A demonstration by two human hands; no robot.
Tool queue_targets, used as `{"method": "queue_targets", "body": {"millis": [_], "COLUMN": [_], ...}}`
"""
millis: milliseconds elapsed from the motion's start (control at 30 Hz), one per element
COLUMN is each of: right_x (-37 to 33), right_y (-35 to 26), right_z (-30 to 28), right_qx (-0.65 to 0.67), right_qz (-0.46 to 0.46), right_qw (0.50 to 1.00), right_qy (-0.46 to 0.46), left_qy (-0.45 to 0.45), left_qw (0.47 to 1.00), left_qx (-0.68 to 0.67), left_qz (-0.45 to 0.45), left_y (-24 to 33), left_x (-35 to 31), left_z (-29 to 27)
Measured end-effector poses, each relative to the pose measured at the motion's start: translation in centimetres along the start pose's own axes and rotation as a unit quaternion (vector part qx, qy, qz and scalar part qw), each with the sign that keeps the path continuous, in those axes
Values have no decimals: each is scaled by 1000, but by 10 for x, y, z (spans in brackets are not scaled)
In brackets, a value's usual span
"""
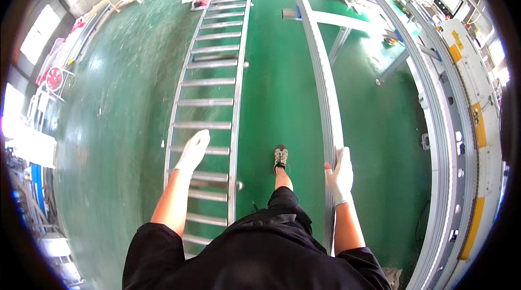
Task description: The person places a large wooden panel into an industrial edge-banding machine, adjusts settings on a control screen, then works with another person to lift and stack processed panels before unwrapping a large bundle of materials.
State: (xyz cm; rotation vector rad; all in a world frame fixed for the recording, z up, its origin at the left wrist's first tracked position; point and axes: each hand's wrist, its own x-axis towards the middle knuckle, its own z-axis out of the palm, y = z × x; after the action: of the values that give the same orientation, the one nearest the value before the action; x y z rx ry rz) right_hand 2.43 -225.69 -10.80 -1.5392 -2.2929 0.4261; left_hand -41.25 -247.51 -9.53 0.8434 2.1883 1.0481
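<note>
The right hand (340,177), gloved, has its fingers wrapped around a long metal rail (325,89) that runs ahead past the fingertips. The left hand (193,151) hangs free, fingers together and flat, above a ladder-like metal frame (214,81) on the green floor (125,100); one shoe (280,157) steps between the hands.

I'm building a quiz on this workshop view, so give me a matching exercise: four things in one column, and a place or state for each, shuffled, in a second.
Things:
1. left hand
2. right hand
3. ladder-like metal frame
4. shoe

Places or states:
A. lying flat on the green floor
B. gripping the long metal rail
C. stepping on the floor between frame and rail
D. gloved, fingers stretched out, holding nothing, above the frame

Pairs: 1-D, 2-B, 3-A, 4-C
</note>
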Motion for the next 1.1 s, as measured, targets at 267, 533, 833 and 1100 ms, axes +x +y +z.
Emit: {"method": "queue_targets", "body": {"millis": [267,533,833,1100], "right_x": [338,689,998,1216], "right_y": [-78,-134,-194,-244], "right_z": [65,149,243,285], "right_qx": [-12,-61,-3,84], "right_qz": [-110,-131,-29,105], "right_qw": [993,989,1000,991], "right_qy": [-31,-26,1,-23], "left_qy": [-166,-269,-128,97], "left_qw": [977,879,949,993], "left_qx": [130,137,192,69], "left_qz": [-27,-369,-215,-19], "left_y": [-77,-126,-45,310], "left_x": [147,237,634,1072], "left_z": [22,50,-66,-230]}}
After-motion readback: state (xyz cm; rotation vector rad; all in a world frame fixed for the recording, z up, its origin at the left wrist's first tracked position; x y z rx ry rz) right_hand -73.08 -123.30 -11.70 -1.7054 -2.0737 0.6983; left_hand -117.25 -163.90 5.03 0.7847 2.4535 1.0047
